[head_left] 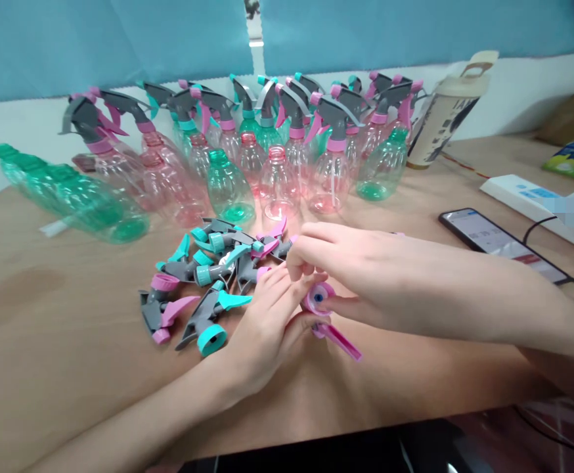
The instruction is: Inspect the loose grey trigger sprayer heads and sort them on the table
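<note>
Blue sheeting hangs behind a wooden desk (pixel 45 341) set against a white ledge. At the far left, green bottles (pixel 70 197) lie on their sides, nested one into another. Next to them a crowd of clear pink and green spray bottles (pixel 287 131) stands upright along the back, most topped with grey trigger heads, while a few in the front row, such as one open green bottle (pixel 228 187), have bare necks. In front of these lies a loose pile of trigger heads (pixel 203 282) with teal or pink collars. Just right of the pile, the left hand (pixel 267 315) reaches in from below and its fingers close on a pink spray head (pixel 322 303), held just above the desk at the centre. The right hand (pixel 351 269) comes from the right and grips the same piece from above, its lever pointing down and to the right. Farther right sit a tall cup (pixel 444 118), a phone (pixel 498 243) with a lit screen, and a white power strip (pixel 538 200).
</note>
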The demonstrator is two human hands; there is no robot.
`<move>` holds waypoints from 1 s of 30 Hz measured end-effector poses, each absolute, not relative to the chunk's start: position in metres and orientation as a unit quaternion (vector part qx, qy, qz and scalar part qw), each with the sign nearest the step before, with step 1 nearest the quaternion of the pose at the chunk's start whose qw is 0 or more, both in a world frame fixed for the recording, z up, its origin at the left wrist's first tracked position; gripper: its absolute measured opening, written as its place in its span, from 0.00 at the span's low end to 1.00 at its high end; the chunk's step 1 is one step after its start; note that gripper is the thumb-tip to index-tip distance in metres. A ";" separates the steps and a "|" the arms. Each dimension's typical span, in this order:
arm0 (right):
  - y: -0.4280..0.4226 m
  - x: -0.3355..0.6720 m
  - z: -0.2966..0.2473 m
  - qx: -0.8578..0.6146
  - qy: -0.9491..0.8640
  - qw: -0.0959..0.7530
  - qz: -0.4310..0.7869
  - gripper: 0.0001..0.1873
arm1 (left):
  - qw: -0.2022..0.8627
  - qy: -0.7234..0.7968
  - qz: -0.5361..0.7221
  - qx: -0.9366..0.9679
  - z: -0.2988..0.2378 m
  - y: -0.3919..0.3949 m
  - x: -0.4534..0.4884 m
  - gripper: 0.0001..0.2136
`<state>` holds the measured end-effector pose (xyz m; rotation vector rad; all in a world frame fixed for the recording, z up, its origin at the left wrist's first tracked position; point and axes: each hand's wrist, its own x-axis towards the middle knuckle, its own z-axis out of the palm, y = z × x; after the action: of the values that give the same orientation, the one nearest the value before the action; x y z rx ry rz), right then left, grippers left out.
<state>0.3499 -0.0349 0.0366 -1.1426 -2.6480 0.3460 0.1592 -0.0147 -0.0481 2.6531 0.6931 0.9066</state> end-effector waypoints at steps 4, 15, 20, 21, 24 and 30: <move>-0.030 0.349 0.035 -0.375 -0.898 0.158 0.167 0.11 | 0.126 0.244 0.312 0.910 -0.049 -0.015 0.160 0.17; -0.014 0.352 0.026 -0.377 -0.835 0.171 0.362 0.17 | 0.123 0.234 0.326 0.908 -0.048 -0.011 0.161 0.13; -0.009 0.354 0.033 -0.383 -0.816 0.119 0.416 0.20 | 0.141 0.246 0.303 0.910 -0.048 -0.013 0.161 0.13; -0.009 0.354 0.033 -0.386 -0.812 0.108 0.425 0.20 | 0.143 0.245 0.301 0.910 -0.049 -0.013 0.161 0.13; -0.008 0.355 0.034 -0.376 -0.813 0.093 0.436 0.19 | 0.140 0.237 0.302 0.913 -0.051 -0.014 0.160 0.12; -0.009 0.355 0.031 -0.377 -0.814 0.105 0.430 0.20 | 0.126 0.235 0.316 0.910 -0.052 -0.017 0.159 0.12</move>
<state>0.3551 -0.0091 0.0315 -1.1100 -2.4000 1.2666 0.1590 -0.0166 -0.0521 2.6509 0.6842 0.9212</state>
